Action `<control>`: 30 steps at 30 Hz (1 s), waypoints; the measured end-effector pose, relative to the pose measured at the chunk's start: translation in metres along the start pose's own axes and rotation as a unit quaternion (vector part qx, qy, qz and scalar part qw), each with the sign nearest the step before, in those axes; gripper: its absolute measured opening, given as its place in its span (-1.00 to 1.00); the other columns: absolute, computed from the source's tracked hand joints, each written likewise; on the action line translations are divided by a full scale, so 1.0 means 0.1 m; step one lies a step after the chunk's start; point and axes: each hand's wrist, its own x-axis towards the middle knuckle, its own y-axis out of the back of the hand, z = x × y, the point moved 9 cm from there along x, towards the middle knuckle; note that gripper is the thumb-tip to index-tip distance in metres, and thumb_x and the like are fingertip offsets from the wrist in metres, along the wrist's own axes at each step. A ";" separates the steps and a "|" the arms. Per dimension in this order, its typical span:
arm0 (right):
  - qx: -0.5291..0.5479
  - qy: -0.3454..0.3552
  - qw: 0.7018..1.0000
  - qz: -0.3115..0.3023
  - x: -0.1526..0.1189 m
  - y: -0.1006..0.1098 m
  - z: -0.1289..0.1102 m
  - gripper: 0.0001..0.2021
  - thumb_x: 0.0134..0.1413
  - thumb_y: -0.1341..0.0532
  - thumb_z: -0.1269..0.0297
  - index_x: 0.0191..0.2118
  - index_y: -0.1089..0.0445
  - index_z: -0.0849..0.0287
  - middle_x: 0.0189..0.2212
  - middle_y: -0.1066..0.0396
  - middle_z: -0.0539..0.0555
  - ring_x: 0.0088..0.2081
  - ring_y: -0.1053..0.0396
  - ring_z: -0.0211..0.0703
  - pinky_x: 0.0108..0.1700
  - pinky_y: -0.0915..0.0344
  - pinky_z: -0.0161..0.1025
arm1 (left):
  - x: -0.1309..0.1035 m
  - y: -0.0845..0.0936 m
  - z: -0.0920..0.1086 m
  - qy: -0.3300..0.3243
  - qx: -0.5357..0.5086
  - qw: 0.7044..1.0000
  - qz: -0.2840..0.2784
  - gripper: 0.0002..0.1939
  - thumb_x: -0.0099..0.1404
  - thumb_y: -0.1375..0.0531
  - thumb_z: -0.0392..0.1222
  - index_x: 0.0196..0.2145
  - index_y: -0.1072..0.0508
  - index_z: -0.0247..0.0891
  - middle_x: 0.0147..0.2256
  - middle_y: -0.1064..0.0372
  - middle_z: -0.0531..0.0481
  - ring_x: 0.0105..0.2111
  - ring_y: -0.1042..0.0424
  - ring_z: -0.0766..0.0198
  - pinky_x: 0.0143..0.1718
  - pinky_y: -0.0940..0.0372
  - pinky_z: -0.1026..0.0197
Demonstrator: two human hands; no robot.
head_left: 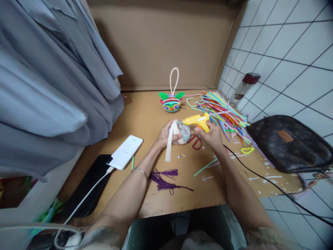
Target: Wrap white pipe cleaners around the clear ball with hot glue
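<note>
My left hand (167, 134) is closed around a clear, crinkly ball (185, 131) with a white strip (170, 142) laid over it; the strip's loose end hangs down toward the table. In my right hand (213, 136) is a yellow hot glue gun (195, 120), gripped by its handle. The nozzle points left and meets the strip at the top of the ball; whether it touches cannot be made out. Just below the ball lie red-handled scissors (197, 142), partly hidden. Behind stands a colourful animal-head ornament (171, 103) with green ears and a white loop.
Purple tassels (166, 182) lie near the front. A bundle of coloured strips (226, 111) sits back right, beside a bottle (244, 88) and a dark handbag (291, 142). The glue gun's black cord (260, 173) runs right. At left are a white power bank (126, 152), a black phone (91, 187) and a curtain (57, 80).
</note>
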 end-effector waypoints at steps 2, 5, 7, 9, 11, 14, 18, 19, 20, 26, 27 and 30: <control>-0.001 -0.004 1.000 0.001 0.00 -0.01 -0.01 -0.63 -0.14 -0.25 -0.11 -0.49 -0.25 0.10 -0.59 -0.21 -0.08 -0.52 -0.10 -0.26 -0.45 -0.01 -0.26 | 0.00 0.00 0.00 -0.003 -0.007 1.000 0.001 -0.09 -0.18 -0.45 0.05 0.13 -0.37 -0.34 -0.01 -0.45 -0.18 -0.06 -0.45 0.04 0.01 -0.35 0.10; -0.001 -0.001 1.000 0.007 0.00 -0.01 -0.01 -0.63 -0.14 -0.24 -0.12 -0.51 -0.25 0.10 -0.60 -0.19 -0.09 -0.52 -0.09 -0.26 -0.45 -0.01 -0.26 | 0.01 0.00 0.00 -0.008 0.002 1.000 0.002 -0.10 -0.17 -0.45 0.06 0.12 -0.37 -0.33 -0.01 -0.46 -0.18 -0.05 -0.45 0.03 0.02 -0.35 0.09; -0.001 0.004 1.000 0.012 0.00 -0.02 -0.01 -0.64 -0.14 -0.24 -0.10 -0.51 -0.24 0.10 -0.61 -0.19 -0.09 -0.52 -0.09 -0.26 -0.45 -0.02 -0.26 | 0.01 0.01 0.00 -0.010 0.011 1.000 0.003 -0.10 -0.16 -0.45 0.07 0.12 -0.38 -0.34 -0.02 -0.47 -0.17 -0.04 -0.45 0.02 0.04 -0.34 0.07; -0.001 0.007 1.000 0.017 0.01 -0.02 -0.01 -0.66 -0.13 -0.24 -0.08 -0.50 -0.26 0.10 -0.60 -0.22 -0.08 -0.51 -0.12 -0.24 -0.43 -0.06 -0.26 | 0.01 0.02 0.01 -0.013 0.019 1.000 0.006 -0.10 -0.17 -0.45 0.08 0.11 -0.39 -0.34 -0.01 -0.47 -0.18 -0.03 -0.45 0.01 0.07 -0.33 0.05; -0.003 0.006 1.000 0.023 0.01 -0.02 0.00 -0.67 -0.12 -0.24 -0.08 -0.48 -0.28 0.10 -0.58 -0.27 -0.06 -0.48 -0.17 -0.21 -0.40 -0.11 -0.25 | 0.00 0.03 0.01 -0.017 0.025 1.000 0.009 -0.11 -0.16 -0.45 0.09 0.11 -0.39 -0.33 0.00 -0.47 -0.17 -0.02 -0.44 0.00 0.08 -0.32 0.04; 0.003 0.006 1.000 0.027 0.01 -0.03 0.00 -0.68 -0.10 -0.23 -0.06 -0.45 -0.31 0.10 -0.52 -0.35 -0.01 -0.42 -0.26 -0.15 -0.34 -0.17 -0.23 | 0.00 0.01 0.00 -0.014 0.017 1.000 0.005 -0.11 -0.16 -0.45 0.10 0.11 -0.38 -0.30 -0.01 -0.47 -0.16 -0.04 -0.45 0.03 0.04 -0.34 0.08; -0.006 0.008 1.000 0.027 0.00 -0.03 -0.01 -0.69 -0.10 -0.24 -0.06 -0.45 -0.30 0.10 -0.50 -0.37 0.00 -0.41 -0.28 -0.14 -0.33 -0.17 -0.23 | 0.00 0.00 0.00 -0.011 -0.005 1.000 0.005 -0.09 -0.17 -0.45 0.10 0.12 -0.37 -0.32 -0.02 -0.46 -0.16 -0.08 -0.46 0.06 -0.01 -0.35 0.11; -0.010 0.009 1.000 0.028 0.00 -0.03 -0.02 -0.69 -0.10 -0.24 -0.06 -0.45 -0.29 0.10 -0.51 -0.36 -0.01 -0.42 -0.27 -0.15 -0.35 -0.16 -0.24 | 0.00 0.00 0.00 -0.010 -0.003 1.000 0.005 -0.09 -0.18 -0.45 0.09 0.12 -0.37 -0.32 -0.02 -0.46 -0.16 -0.08 -0.45 0.06 -0.01 -0.34 0.12; -0.012 0.011 1.000 0.027 0.00 -0.03 -0.03 -0.68 -0.10 -0.24 -0.06 -0.46 -0.28 0.10 -0.53 -0.34 -0.02 -0.43 -0.26 -0.16 -0.37 -0.15 -0.25 | 0.00 0.00 0.01 -0.010 0.002 1.000 0.004 -0.10 -0.17 -0.45 0.08 0.11 -0.38 -0.32 -0.02 -0.47 -0.15 -0.07 -0.45 0.05 -0.01 -0.34 0.12; -0.022 0.003 1.000 0.012 0.00 0.02 -0.06 -0.65 -0.13 -0.26 -0.07 -0.53 -0.21 0.08 -0.61 -0.23 -0.07 -0.52 -0.11 -0.23 -0.46 -0.02 -0.25 | 0.00 0.01 0.02 -0.004 0.018 1.000 0.007 -0.10 -0.19 -0.45 0.08 0.11 -0.39 -0.32 -0.03 -0.47 -0.15 -0.06 -0.44 0.04 0.02 -0.32 0.09; -0.020 0.002 1.000 0.007 0.00 0.03 -0.06 -0.65 -0.13 -0.26 -0.07 -0.53 -0.20 0.08 -0.61 -0.23 -0.07 -0.53 -0.10 -0.24 -0.46 -0.02 -0.25 | 0.00 0.01 0.01 -0.002 0.012 1.000 0.006 -0.09 -0.20 -0.46 0.07 0.11 -0.39 -0.32 -0.03 -0.47 -0.16 -0.07 -0.45 0.04 0.02 -0.33 0.09; -0.010 0.002 1.000 -0.009 0.00 0.02 -0.05 -0.65 -0.12 -0.26 -0.08 -0.51 -0.22 0.08 -0.61 -0.22 -0.07 -0.53 -0.11 -0.24 -0.46 -0.02 -0.24 | 0.00 0.00 0.00 -0.003 -0.005 1.000 0.004 -0.09 -0.19 -0.46 0.06 0.11 -0.39 -0.31 -0.03 -0.47 -0.15 -0.08 -0.46 0.05 0.00 -0.35 0.10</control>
